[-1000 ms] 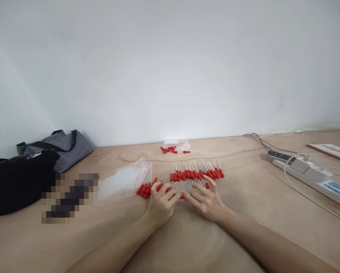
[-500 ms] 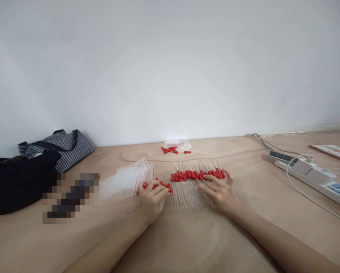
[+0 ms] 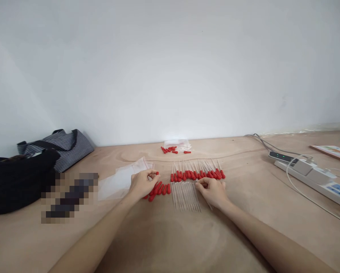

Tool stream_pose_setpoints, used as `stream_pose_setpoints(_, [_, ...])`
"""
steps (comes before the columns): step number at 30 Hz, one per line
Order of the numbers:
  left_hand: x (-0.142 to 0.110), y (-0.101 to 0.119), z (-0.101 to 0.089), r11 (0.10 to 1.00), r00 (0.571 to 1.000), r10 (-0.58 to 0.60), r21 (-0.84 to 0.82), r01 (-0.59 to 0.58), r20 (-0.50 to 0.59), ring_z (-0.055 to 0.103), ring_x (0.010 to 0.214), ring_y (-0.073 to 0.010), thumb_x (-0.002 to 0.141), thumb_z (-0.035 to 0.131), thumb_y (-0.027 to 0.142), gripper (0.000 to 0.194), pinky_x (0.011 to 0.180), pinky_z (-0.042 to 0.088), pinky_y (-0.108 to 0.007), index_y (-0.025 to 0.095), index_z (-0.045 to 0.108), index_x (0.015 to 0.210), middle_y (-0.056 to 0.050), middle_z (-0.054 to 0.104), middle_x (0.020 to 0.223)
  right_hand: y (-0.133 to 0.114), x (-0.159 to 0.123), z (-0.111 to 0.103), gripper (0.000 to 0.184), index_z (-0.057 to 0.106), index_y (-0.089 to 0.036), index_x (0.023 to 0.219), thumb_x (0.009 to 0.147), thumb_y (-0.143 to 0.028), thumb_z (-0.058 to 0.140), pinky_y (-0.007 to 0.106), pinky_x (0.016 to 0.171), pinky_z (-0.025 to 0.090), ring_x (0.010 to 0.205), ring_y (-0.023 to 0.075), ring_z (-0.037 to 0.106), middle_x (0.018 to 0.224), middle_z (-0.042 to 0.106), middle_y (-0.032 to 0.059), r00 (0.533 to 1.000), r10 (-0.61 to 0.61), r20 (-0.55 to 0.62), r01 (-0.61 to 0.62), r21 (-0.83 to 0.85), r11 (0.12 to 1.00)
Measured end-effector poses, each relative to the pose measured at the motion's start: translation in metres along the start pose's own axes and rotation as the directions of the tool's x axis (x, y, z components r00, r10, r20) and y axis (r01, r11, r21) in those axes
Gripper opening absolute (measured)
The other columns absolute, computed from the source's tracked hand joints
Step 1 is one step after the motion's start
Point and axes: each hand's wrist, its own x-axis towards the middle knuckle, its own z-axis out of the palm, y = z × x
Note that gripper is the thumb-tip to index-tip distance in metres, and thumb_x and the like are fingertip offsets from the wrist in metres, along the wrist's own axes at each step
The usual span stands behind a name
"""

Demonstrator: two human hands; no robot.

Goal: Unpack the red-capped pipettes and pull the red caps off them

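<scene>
My left hand (image 3: 143,184) is closed in a pinch on a red rubber bulb (image 3: 157,173), above a small pile of loose red bulbs (image 3: 160,189). Clear thin glass tubes (image 3: 185,197) lie side by side in front of me. At their right end, my right hand (image 3: 214,191) is closed with thumb and forefinger together on a glass tube (image 3: 209,204), largely hidden by the hand. Just beyond the tubes is a row of droppers (image 3: 191,174), glass tubes capped with red bulbs, tips pointing to the wall.
Flat clear zip bags (image 3: 121,181) lie left of the bulbs. Farther back are more red bulbs (image 3: 168,149) and a bag (image 3: 176,143). A black bag (image 3: 22,185) and striped bag (image 3: 76,149) stand left. A power strip (image 3: 312,178) with cables lies right.
My left hand has lifted and shifted left, now with a red bulb in its fingertips. My right hand has drawn slightly down from the dropper row, its fingers closing into a pinch.
</scene>
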Motion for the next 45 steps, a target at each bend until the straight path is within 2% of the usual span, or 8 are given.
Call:
stream_pose_setpoints(3, [0.010, 0.003, -0.005, 0.997, 0.997, -0.017, 0.082, 0.012, 0.071, 0.059, 0.068, -0.0157, 0.071, 0.050, 0.036, 0.025, 0.076, 0.035, -0.033, 0.024, 0.055, 0.092, 0.005, 0.066, 0.074, -0.001, -0.001, 0.008, 0.015, 0.061, -0.022, 0.081, 0.075, -0.030, 0.049, 0.033, 0.074, 0.023, 0.069, 0.0174, 0.057, 0.064, 0.065, -0.0015, 0.997, -0.055, -0.055, 0.051, -0.076, 0.996])
stream_pose_setpoints(6, [0.020, 0.004, -0.002, 0.994, 0.992, -0.024, 0.108, 0.011, 0.122, 0.060, 0.073, -0.0169, 0.069, 0.052, 0.033, 0.019, 0.078, 0.034, -0.034, 0.023, 0.054, 0.085, 0.005, 0.066, 0.071, -0.001, -0.001, 0.014, 0.018, 0.059, -0.020, 0.089, 0.075, -0.028, 0.050, 0.031, 0.071, 0.022, 0.072, 0.0180, 0.056, 0.060, 0.063, -0.0009, 0.986, -0.130, -0.101, 0.111, -0.175, 0.978])
stream_pose_setpoints(17, [0.038, 0.000, 0.007, 0.986, 0.966, -0.049, 0.168, 0.006, 0.253, 0.060, 0.077, -0.0183, 0.063, 0.059, 0.027, 0.007, 0.074, 0.036, -0.031, 0.023, 0.060, 0.069, 0.004, 0.066, 0.068, 0.001, -0.004, 0.020, 0.013, 0.059, -0.021, 0.081, 0.077, -0.027, 0.048, 0.029, 0.064, 0.018, 0.070, 0.0171, 0.055, 0.062, 0.063, 0.0000, 0.943, -0.285, -0.174, 0.221, -0.314, 0.923])
stream_pose_setpoints(23, [0.035, 0.006, 0.005, 0.984, 0.976, -0.057, 0.177, 0.020, 0.211, 0.060, 0.082, -0.0198, 0.069, 0.055, 0.040, 0.020, 0.080, 0.036, -0.035, 0.023, 0.062, 0.076, 0.001, 0.067, 0.080, 0.002, -0.001, 0.016, 0.016, 0.061, -0.021, 0.076, 0.078, -0.029, 0.047, 0.029, 0.064, 0.019, 0.067, 0.0151, 0.055, 0.062, 0.063, -0.0010, 0.926, -0.293, -0.240, 0.237, -0.237, 0.942])
stream_pose_setpoints(29, [0.036, 0.031, 0.027, 0.982, 0.973, -0.043, 0.190, -0.001, 0.225, 0.059, 0.086, -0.0242, 0.067, 0.054, 0.051, 0.030, 0.087, 0.030, -0.045, 0.023, 0.064, 0.065, -0.002, 0.068, 0.079, 0.013, 0.003, -0.001, 0.021, 0.062, -0.023, 0.069, 0.078, -0.031, 0.045, 0.028, 0.064, 0.021, 0.068, 0.0157, 0.055, 0.065, 0.064, -0.0019, 0.930, -0.237, -0.280, 0.196, -0.164, 0.967])
stream_pose_setpoints(36, [0.043, 0.039, 0.043, 0.965, 0.966, -0.131, 0.251, 0.073, 0.225, 0.061, 0.079, -0.0274, 0.068, 0.053, 0.041, 0.027, 0.087, 0.026, -0.051, 0.019, 0.061, 0.054, -0.007, 0.067, 0.065, 0.023, 0.004, -0.010, 0.023, 0.062, -0.023, 0.064, 0.077, -0.031, 0.045, 0.029, 0.066, 0.022, 0.066, 0.0159, 0.055, 0.061, 0.063, -0.0027, 0.945, -0.196, -0.262, 0.169, -0.122, 0.978])
stream_pose_setpoints(41, [0.041, 0.037, 0.028, 0.960, 0.982, -0.102, 0.273, 0.056, 0.159, 0.060, 0.074, -0.0265, 0.072, 0.047, 0.037, 0.030, 0.077, 0.033, -0.045, 0.019, 0.058, 0.050, -0.005, 0.065, 0.061, 0.023, 0.004, -0.008, 0.022, 0.063, -0.023, 0.065, 0.077, -0.031, 0.045, 0.030, 0.065, 0.022, 0.065, 0.0159, 0.054, 0.061, 0.063, -0.0021, 0.935, -0.222, -0.277, 0.196, -0.118, 0.973])
stream_pose_setpoints(45, [0.016, 0.034, 0.007, 0.957, 0.998, 0.022, 0.287, -0.037, 0.053, 0.057, 0.080, -0.0255, 0.078, 0.040, 0.030, 0.027, 0.077, 0.030, -0.043, 0.019, 0.058, 0.061, -0.005, 0.066, 0.071, 0.025, 0.004, -0.006, 0.022, 0.062, -0.022, 0.067, 0.078, -0.030, 0.045, 0.030, 0.067, 0.025, 0.064, 0.0154, 0.054, 0.062, 0.063, -0.0012, 0.902, -0.295, -0.316, 0.268, -0.125, 0.955])
